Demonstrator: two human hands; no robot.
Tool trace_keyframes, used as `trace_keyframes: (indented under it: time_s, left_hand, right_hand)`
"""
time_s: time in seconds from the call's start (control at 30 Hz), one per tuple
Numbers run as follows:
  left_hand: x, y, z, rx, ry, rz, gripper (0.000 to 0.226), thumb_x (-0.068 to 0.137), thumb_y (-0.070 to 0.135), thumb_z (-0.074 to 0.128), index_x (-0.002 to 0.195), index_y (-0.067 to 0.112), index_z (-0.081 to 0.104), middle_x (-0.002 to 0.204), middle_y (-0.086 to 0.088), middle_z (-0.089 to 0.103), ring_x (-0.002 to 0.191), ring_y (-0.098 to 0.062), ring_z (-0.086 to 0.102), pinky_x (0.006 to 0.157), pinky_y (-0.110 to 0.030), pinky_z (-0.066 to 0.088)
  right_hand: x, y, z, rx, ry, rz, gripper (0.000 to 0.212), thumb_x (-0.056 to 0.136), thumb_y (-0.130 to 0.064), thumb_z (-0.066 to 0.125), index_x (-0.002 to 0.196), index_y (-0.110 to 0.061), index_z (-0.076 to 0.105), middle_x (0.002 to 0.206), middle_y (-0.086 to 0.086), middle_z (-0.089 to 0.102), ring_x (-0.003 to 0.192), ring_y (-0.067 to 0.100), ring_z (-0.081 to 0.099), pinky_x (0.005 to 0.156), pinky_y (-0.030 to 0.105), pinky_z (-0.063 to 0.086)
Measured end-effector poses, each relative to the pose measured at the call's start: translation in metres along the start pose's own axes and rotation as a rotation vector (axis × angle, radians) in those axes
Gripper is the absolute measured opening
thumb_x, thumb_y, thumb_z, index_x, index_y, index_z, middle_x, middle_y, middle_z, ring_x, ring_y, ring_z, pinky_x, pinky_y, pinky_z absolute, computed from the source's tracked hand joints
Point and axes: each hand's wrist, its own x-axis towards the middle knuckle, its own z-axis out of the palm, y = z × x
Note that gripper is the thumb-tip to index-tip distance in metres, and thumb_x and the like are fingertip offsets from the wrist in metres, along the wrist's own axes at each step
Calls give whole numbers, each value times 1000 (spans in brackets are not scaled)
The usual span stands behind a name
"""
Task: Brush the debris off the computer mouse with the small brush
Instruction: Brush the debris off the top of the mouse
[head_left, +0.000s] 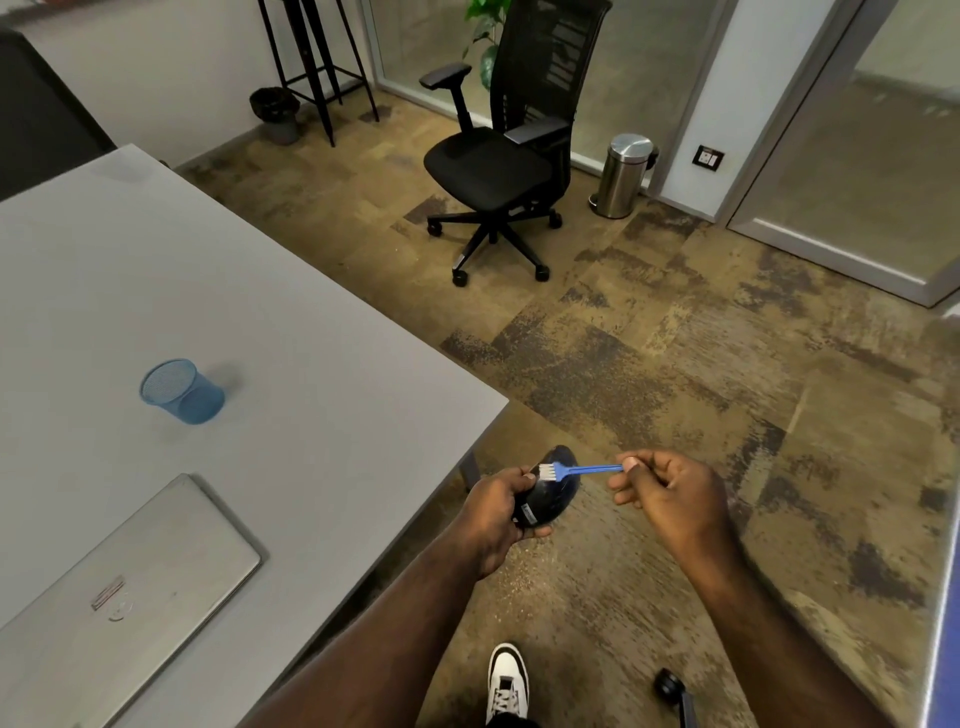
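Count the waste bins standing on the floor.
2. A dark bin stands by the wall beside the black stand; a steel pedal bin stands right of the office chair. Others may be out of view.

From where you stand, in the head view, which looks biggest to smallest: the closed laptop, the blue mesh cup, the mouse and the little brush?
1. Laptop, by far.
2. Blue mesh cup and mouse: similar, and the mouse is partly hidden by the left hand, so unranked.
3. Brush, thinnest.

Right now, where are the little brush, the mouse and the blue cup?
small brush (582, 471), head view, blue handle.
computer mouse (550, 499), head view, dark body.
blue mesh cup (183, 391), head view, side wall.
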Motion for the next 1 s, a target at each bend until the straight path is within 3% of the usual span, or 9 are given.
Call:
trace_keyframes:
  time_s: [0.1, 0.23, 0.33, 0.5, 0.57, 0.7, 0.8, 0.9, 1.0]
  left_hand:
    - [-1, 0, -1, 5, -15, -6, 28, 95, 16, 42, 110, 13, 65, 109, -15, 66, 89, -26, 65, 64, -35, 57]
    - [-2, 0, -4, 1, -15, -6, 31, 96, 16, 41, 118, 9, 61, 110, -15, 65, 88, -26, 66, 64, -34, 56]
    - [-2, 1, -5, -17, -13, -2, 34, 96, 15, 40, 122, 8, 59, 113, -17, 64, 89, -26, 65, 67, -35, 55]
    - [-1, 3, -5, -50, -8, 2, 35, 96, 16, 40, 124, 6, 58, 114, -17, 63, 90, -27, 64, 70, -38, 55]
    - [-1, 3, -6, -56, -7, 9, 34, 96, 15, 39, 122, 6, 58, 110, -17, 64, 85, -26, 65, 67, -37, 55]
    - [-2, 4, -11, -84, -7, 7, 32, 95, 17, 40, 117, 9, 62, 110, -17, 64, 90, -28, 65, 68, -38, 57]
    - [-3, 4, -10, -99, -6, -2, 31, 95, 17, 41, 116, 9, 62, 110, -17, 64, 89, -28, 66, 67, -38, 57]
    - [-3, 4, -6, -131, -7, -22, 34, 95, 17, 42, 122, 6, 59, 115, -18, 63, 89, -28, 66, 65, -38, 57]
    - [-5, 6, -7, -155, -9, -29, 34, 95, 17, 41, 123, 5, 58, 112, -18, 63, 87, -28, 67, 64, -38, 58]
  right_hand:
    - [12, 10, -3, -67, 127, 88, 12, 95, -18, 60, 93, -21, 71, 67, -13, 74, 59, 2, 71, 60, 24, 54]
    - [18, 13, -8, 117, 169, 140, 14, 97, -14, 57, 102, -13, 70, 75, -1, 77, 68, 15, 76, 67, 38, 60]
    - [8, 5, -6, 216, 48, 107, 13, 96, -11, 58, 98, -11, 70, 77, 2, 78, 67, 21, 76, 59, 32, 57]
    - [-5, 4, 1, 60, -120, 78, 16, 94, -8, 60, 89, -18, 71, 70, -2, 76, 61, 15, 74, 53, 23, 55]
    - [-4, 8, 0, -13, -99, 110, 14, 94, -7, 61, 89, -14, 72, 65, -5, 75, 57, 11, 72, 53, 22, 53]
    - [5, 16, -12, -18, 96, 144, 12, 94, -9, 60, 92, -14, 71, 65, -9, 74, 58, 8, 72, 56, 26, 54]
    - [3, 11, -11, 144, 40, 98, 15, 95, -8, 58, 92, -16, 71, 71, -1, 76, 62, 17, 74, 54, 24, 55]
    - [-1, 10, 3, 88, -49, 67, 21, 95, -7, 58, 88, -23, 70, 71, -2, 77, 60, 15, 73, 52, 22, 56]
    - [4, 18, 5, 67, 69, 150, 19, 95, -6, 58, 89, -19, 70, 66, -6, 75, 59, 12, 73, 55, 26, 54]
